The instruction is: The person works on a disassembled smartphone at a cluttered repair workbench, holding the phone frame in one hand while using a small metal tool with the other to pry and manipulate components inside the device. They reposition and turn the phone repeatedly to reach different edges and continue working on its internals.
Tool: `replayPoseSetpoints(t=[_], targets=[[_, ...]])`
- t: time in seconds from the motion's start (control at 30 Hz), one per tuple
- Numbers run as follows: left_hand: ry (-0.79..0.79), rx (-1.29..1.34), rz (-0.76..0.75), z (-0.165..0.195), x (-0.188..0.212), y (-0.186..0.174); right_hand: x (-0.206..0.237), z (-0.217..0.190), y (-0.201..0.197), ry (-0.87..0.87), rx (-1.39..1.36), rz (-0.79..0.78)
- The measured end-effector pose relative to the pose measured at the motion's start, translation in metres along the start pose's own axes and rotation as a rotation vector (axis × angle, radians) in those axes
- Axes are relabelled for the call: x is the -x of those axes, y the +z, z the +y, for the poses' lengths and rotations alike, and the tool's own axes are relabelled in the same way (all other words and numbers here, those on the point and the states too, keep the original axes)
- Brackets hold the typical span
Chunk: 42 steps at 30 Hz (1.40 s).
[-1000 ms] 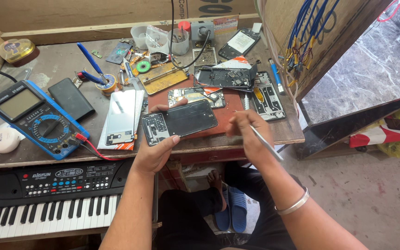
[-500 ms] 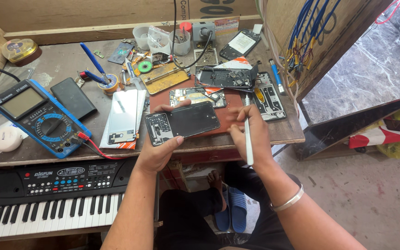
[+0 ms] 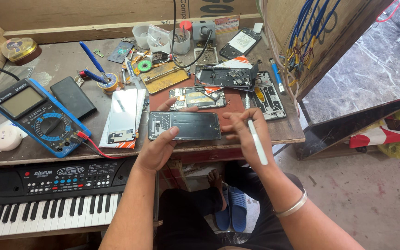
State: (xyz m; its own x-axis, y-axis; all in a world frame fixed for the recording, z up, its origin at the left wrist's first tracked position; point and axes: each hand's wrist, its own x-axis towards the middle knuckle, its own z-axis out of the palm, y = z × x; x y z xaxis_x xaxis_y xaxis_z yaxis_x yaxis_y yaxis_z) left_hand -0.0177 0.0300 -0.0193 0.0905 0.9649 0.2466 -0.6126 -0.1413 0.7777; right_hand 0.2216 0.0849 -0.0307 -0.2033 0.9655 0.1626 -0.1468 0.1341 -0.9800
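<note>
at frame centre, our left hand (image 3: 156, 148) clamps the opened phone frame (image 3: 184, 125) by its left end, thumb on top, steadying it level above the surface (image 3: 283, 132). our right hand (image 3: 246, 136) braces its right edge, fingers closed on a white stylus tool (image 3: 257, 141).

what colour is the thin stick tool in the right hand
White, seen in the head view: thin stick tool in the right hand.

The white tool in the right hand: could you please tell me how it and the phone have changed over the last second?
The right hand has swung the white tool from pointing out to the right to lying upright across the palm, tip near the fingers. Both hands now hold the opened phone, lifted slightly toward the body. The left hand kept its grip; the multimeter and keyboard stayed put.
</note>
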Motion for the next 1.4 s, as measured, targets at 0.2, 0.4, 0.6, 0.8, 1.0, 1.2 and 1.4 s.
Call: replayPoseSetpoints(t=[0.2,0.4,0.6,0.8,1.0,1.2,1.4], targets=[[0.011,-0.424,0.044,-0.010,0.001,0.000,0.005,0.008,-0.013,0.005,0.121,0.007],[0.148,-0.573,0.055,-0.020,0.004,0.005,0.001,0.005,-0.011,-0.102,0.230,-0.019],[0.155,-0.633,0.044,-0.018,0.005,0.010,0.008,-0.008,-0.010,0.052,0.249,-0.035],[0.133,-0.607,0.038,-0.016,0.008,0.010,0.021,-0.011,-0.012,-0.012,0.344,0.005],[0.145,-0.606,0.036,-0.017,0.008,0.009,0.018,-0.006,-0.013,0.002,0.415,0.015],[0.140,-0.599,0.030,-0.018,0.008,0.009,0.017,-0.005,-0.014,-0.017,0.483,-0.001],[0.134,-0.596,0.037,-0.018,0.008,0.009,0.016,-0.005,-0.014,-0.034,0.492,-0.008]])
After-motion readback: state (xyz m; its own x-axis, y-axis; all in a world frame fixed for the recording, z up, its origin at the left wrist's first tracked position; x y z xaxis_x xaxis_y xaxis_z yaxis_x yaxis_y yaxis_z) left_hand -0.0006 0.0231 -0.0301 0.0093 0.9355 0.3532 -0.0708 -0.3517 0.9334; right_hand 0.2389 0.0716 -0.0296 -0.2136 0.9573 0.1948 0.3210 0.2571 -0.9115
